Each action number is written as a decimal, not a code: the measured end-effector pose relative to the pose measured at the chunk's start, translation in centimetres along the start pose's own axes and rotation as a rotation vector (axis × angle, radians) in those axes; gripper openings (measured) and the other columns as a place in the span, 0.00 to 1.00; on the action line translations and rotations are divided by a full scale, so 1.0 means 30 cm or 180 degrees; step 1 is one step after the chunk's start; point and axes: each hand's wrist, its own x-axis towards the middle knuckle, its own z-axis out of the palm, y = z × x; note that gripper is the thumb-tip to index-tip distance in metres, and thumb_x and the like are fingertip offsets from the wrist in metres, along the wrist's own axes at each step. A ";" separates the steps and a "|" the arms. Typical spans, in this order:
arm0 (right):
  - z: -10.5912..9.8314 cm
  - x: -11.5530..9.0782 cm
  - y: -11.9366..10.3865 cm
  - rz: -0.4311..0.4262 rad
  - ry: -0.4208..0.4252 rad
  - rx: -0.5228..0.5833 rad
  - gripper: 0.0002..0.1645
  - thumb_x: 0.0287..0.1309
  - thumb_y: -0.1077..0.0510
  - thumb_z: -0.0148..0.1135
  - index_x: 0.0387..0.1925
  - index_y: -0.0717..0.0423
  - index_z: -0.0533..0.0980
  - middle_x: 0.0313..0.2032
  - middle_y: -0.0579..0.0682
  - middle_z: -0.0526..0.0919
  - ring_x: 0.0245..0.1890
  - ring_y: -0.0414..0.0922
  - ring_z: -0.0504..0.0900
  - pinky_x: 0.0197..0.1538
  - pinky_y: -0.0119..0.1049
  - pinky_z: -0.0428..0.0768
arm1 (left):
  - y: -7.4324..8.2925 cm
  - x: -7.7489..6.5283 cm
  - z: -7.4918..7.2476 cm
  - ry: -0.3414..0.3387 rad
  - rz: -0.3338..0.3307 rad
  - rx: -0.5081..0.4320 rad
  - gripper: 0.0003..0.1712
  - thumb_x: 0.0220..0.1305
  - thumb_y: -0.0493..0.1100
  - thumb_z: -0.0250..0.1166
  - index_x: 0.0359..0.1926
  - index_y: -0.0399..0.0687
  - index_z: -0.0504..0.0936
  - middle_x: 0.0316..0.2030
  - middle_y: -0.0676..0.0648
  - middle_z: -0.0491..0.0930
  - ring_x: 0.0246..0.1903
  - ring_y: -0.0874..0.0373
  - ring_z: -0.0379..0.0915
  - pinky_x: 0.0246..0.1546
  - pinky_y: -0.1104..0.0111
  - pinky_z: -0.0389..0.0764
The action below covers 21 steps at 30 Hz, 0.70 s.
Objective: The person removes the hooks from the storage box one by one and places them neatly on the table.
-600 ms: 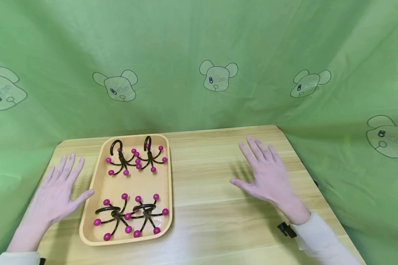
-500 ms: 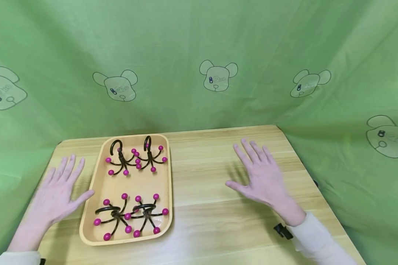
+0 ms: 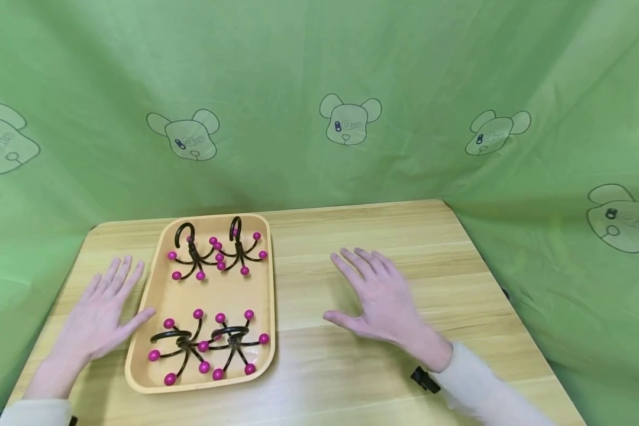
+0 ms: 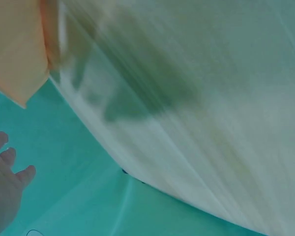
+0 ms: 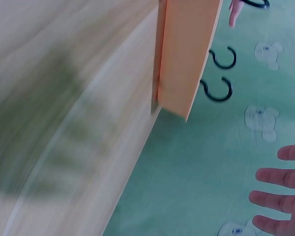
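In the head view a shallow tan tray [image 3: 205, 296] holds several black multi-arm hanger hooks with magenta ball tips. Two of them, a far left hook [image 3: 193, 251] and a far right hook [image 3: 239, 248], point their curved tops upward. A near left hook [image 3: 185, 342] and a near right hook [image 3: 234, 340] sit at the tray's front end. My left hand [image 3: 96, 313] spreads its fingers beside the tray, its thumb overlapping the left rim. To the tray's right, my right hand [image 3: 386, 302] hovers over the table, fingers extended and holding nothing.
Under the tray is a light wood-grain table [image 3: 319, 367] with rounded far corners. A green curtain [image 3: 277, 71] printed with mouse heads surrounds it at the back and sides. The tray's side wall [image 5: 187, 54] stands up from the tabletop in the right wrist view.
My right hand has moved left and nearer, toward the tray. The left hand has shifted slightly to the right. The hooks remain in the tray.
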 end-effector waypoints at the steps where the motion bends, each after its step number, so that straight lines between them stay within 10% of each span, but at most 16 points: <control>1: 0.005 0.006 -0.013 -0.0037 0.0023 0.0014 0.63 0.64 0.12 0.24 0.75 0.52 0.70 0.67 0.58 0.82 0.64 0.61 0.82 0.69 0.60 0.81 | -0.001 -0.001 0.005 0.0006 0.0006 0.0000 0.55 0.73 0.65 0.58 0.86 0.50 0.39 0.85 0.41 0.35 0.84 0.60 0.17 0.81 0.71 0.16; 21: 0.126 0.096 -0.231 -0.0738 0.0240 0.0273 0.52 0.68 0.16 0.38 0.63 0.51 0.80 0.54 0.50 0.89 0.54 0.48 0.87 0.64 0.45 0.85 | -0.011 -0.016 0.057 -0.0026 0.0023 -0.0095 0.53 0.72 0.63 0.61 0.85 0.47 0.47 0.85 0.40 0.39 0.86 0.39 0.36 0.81 0.71 0.17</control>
